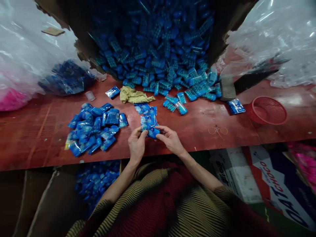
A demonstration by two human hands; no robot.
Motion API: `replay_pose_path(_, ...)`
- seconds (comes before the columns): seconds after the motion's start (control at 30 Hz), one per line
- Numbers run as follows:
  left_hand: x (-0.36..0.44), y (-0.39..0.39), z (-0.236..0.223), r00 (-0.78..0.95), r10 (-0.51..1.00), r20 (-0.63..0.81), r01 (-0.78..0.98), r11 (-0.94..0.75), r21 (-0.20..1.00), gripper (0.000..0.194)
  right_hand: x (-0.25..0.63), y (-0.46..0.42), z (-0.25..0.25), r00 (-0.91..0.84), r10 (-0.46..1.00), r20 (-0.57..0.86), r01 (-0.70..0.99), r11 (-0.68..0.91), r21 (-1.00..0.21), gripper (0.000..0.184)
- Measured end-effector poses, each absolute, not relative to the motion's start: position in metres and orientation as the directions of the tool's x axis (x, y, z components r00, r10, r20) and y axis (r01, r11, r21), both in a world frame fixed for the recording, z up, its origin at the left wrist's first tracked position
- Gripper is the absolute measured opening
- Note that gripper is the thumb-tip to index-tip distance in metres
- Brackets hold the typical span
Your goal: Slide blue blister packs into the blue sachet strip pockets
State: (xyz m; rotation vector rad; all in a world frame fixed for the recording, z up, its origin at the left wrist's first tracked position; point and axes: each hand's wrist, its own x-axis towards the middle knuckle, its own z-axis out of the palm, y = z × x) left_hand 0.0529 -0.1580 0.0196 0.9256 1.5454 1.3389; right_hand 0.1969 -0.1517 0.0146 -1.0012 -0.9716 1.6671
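Between both hands, close to the front edge of the red table, is a small blue printed packet (153, 132). My left hand (137, 142) pinches its left end together with a bit of turquoise showing at the fingertips; whether that is a bottle cannot be made out. My right hand (171, 139) grips the packet's right end between thumb and fingers. Just beyond lie several flat blue packets (149, 115) in an overlapping column. To the left sits a heap of filled blue packets (92, 128). Loose clear containers of turquoise balls (181, 108) lie farther off to the right.
A torn cardboard box spills a big pile of blue-capped containers (158, 59) onto the table's back. Nearby are a yellow cloth (134, 95), a red basket (268, 110), rubber bands (217, 130) and a clear cup (90, 95). Below the edge stands a box of blue packets (97, 179).
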Motion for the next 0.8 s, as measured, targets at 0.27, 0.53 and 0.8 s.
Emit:
replay_pose_path(0.27, 0.048, -0.155, 0.023, -0.448, 0.892, 0.063, 0.264, 0.065, 0.962, 0.013, 0.19, -0.156, 0.014, -0.242, 0.912, -0.33, -0.372, -0.402, -0.837, 0.045)
replay_pose_path(0.53, 0.044, -0.152, 0.023, -0.414, 0.903, 0.113, 0.391, 0.064, 0.918, 0.023, 0.188, -0.161, 0.018, -0.264, 0.915, -0.303, -0.364, -0.386, -0.848, 0.044)
replay_pose_path(0.8, 0.044, -0.153, 0.024, -0.345, 0.935, -0.085, 0.078, 0.119, 0.99, 0.023, 0.198, -0.156, 0.02, -0.366, 0.884, -0.29, -0.351, -0.42, -0.837, 0.042)
